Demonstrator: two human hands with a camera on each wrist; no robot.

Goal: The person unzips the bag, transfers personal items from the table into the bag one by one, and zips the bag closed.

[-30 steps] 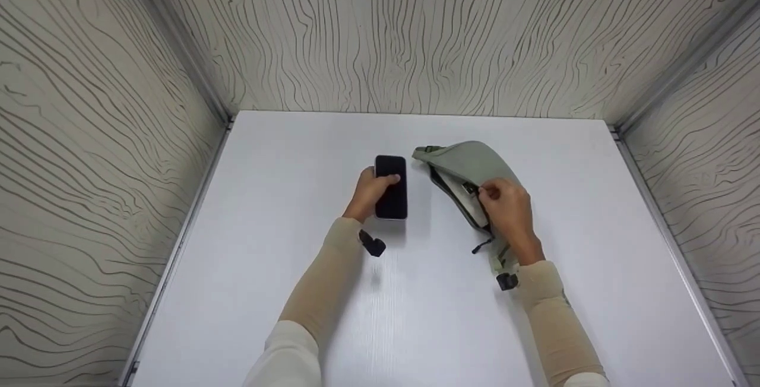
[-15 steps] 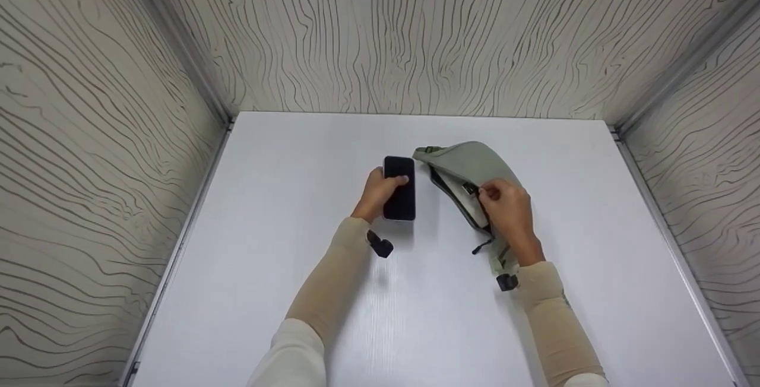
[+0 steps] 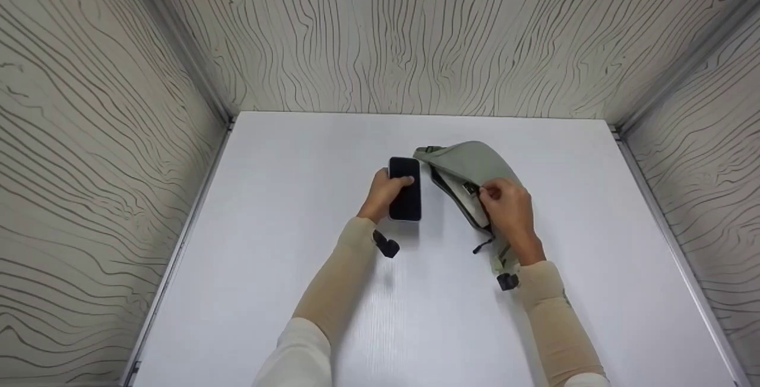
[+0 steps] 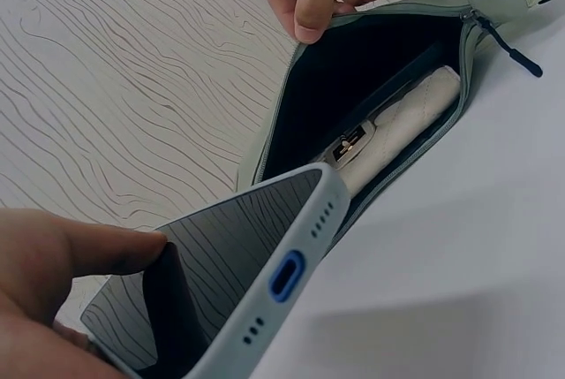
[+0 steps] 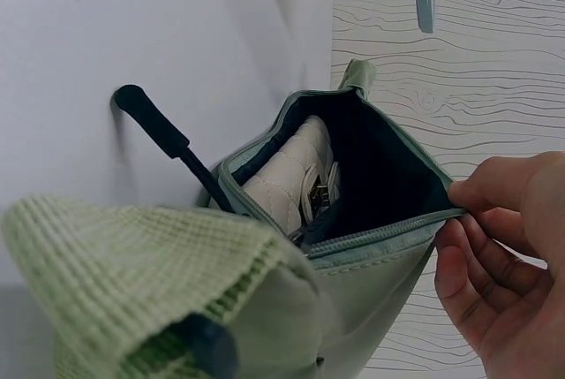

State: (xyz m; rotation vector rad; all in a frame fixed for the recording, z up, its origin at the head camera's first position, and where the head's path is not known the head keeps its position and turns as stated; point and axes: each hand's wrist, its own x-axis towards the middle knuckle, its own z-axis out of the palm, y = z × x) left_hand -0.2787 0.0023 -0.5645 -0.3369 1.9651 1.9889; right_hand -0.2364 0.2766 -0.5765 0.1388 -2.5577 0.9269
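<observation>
A sage-green waist bag (image 3: 478,160) lies on the white table with its zipped mouth spread apart. My right hand (image 3: 507,206) pinches the upper edge of that mouth between thumb and fingers, as the right wrist view shows closely. Inside sits a cream quilted wallet (image 5: 282,176) with a dark and gold clasp (image 4: 350,143). My left hand (image 3: 383,194) grips a smartphone (image 3: 406,203) in a pale blue case, thumb across its dark screen. The phone is held just left of the bag, apart from it in the head view. Its charging-port end (image 4: 287,275) faces the left wrist camera.
A black zipper pull (image 5: 159,123) hangs from the near end of the bag's opening. The green webbing strap (image 5: 150,282) trails toward the person. The white table (image 3: 285,185) meets wood-patterned panels (image 3: 380,37) at the back and sides.
My left hand has carried the phone rightward, closer to the bag. The right hand keeps its pinch on the bag's edge and has hardly moved.
</observation>
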